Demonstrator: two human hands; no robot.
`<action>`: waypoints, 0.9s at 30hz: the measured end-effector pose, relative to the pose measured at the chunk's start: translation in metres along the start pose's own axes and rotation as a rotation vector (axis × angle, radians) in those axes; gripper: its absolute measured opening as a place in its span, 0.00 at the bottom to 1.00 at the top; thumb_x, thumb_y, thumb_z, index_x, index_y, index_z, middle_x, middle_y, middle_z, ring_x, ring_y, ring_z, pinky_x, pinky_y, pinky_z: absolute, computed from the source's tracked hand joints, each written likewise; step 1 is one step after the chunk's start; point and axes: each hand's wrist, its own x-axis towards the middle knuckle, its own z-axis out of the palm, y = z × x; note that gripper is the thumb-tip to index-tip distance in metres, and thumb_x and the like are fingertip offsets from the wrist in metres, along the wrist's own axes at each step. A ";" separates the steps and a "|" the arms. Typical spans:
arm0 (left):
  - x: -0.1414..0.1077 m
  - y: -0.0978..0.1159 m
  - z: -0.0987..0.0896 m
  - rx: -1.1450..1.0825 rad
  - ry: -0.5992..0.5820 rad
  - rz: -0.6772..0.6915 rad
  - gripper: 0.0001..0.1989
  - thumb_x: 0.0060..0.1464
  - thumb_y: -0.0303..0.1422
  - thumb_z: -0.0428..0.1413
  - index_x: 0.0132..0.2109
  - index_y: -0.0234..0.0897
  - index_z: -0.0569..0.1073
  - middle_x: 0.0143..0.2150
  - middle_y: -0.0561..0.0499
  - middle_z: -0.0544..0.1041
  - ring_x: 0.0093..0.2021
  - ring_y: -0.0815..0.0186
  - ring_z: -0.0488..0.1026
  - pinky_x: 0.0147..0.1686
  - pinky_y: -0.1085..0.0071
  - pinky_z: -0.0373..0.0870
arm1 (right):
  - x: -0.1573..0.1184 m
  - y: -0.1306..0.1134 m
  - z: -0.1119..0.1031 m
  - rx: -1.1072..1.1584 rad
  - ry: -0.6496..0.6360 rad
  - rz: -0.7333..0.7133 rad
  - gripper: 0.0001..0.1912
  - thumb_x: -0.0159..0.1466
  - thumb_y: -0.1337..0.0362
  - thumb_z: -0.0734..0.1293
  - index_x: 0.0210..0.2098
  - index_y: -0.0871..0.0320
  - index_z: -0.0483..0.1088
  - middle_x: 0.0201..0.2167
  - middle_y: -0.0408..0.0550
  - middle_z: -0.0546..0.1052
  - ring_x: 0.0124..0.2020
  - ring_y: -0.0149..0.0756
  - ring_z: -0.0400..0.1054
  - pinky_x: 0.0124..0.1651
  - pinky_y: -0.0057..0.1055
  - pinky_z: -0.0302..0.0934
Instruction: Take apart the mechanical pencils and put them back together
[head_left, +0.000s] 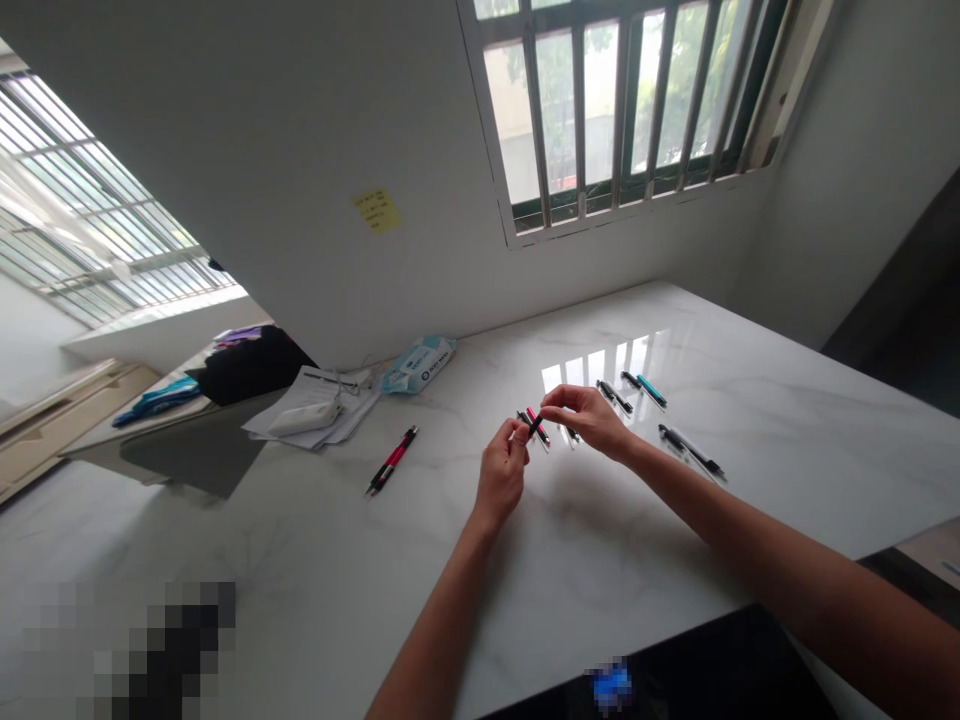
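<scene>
Near the middle of the marble-patterned table (pixel 600 530), my left hand (pixel 502 470) pinches a small black pen part (pixel 535 427). The fingertips of my right hand (pixel 589 417) are closed on the upper end of the same black piece. Behind and beneath the hands lie a red pen (pixel 541 432) and other pens, partly hidden. Further right are black pens (pixel 615 397), a teal pen (pixel 651 390) and a white and black pen (pixel 694 450). A red and black pen (pixel 392 461) lies apart on the left, with a black pen beside it.
A blue wipes packet (pixel 420 365) rests against the wall, beside papers (pixel 349 425) with a white device (pixel 305 417) on them. Dark cloth (pixel 247 370) is at the left. A black object (pixel 675 670) sits at the front edge. A yellow note (pixel 378 211) is on the wall.
</scene>
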 end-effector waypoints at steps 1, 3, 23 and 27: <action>0.000 0.000 0.002 -0.114 -0.032 -0.048 0.22 0.66 0.55 0.50 0.37 0.40 0.67 0.22 0.59 0.62 0.20 0.72 0.55 0.23 0.74 0.51 | 0.000 -0.001 -0.001 0.028 -0.009 0.008 0.21 0.58 0.46 0.78 0.36 0.57 0.77 0.34 0.46 0.80 0.36 0.36 0.72 0.43 0.33 0.65; 0.000 0.002 0.003 -0.330 -0.121 -0.167 0.23 0.63 0.56 0.53 0.37 0.40 0.65 0.21 0.61 0.56 0.18 0.74 0.49 0.20 0.76 0.46 | 0.000 -0.001 -0.002 0.079 -0.029 0.023 0.20 0.57 0.47 0.78 0.37 0.57 0.78 0.35 0.46 0.80 0.37 0.36 0.73 0.45 0.33 0.66; 0.001 0.011 0.000 -0.766 -0.099 -0.260 0.19 0.58 0.49 0.59 0.36 0.37 0.67 0.22 0.63 0.50 0.19 0.77 0.45 0.19 0.78 0.41 | -0.055 -0.024 -0.106 -0.814 -0.121 0.065 0.09 0.63 0.59 0.71 0.40 0.54 0.79 0.37 0.49 0.83 0.38 0.41 0.78 0.43 0.39 0.71; -0.002 0.013 0.000 -0.769 -0.099 -0.250 0.17 0.59 0.47 0.57 0.36 0.37 0.68 0.22 0.62 0.51 0.19 0.76 0.45 0.19 0.77 0.42 | -0.062 -0.010 -0.099 -0.948 -0.209 0.089 0.06 0.63 0.66 0.70 0.39 0.54 0.79 0.36 0.49 0.83 0.38 0.41 0.77 0.41 0.36 0.66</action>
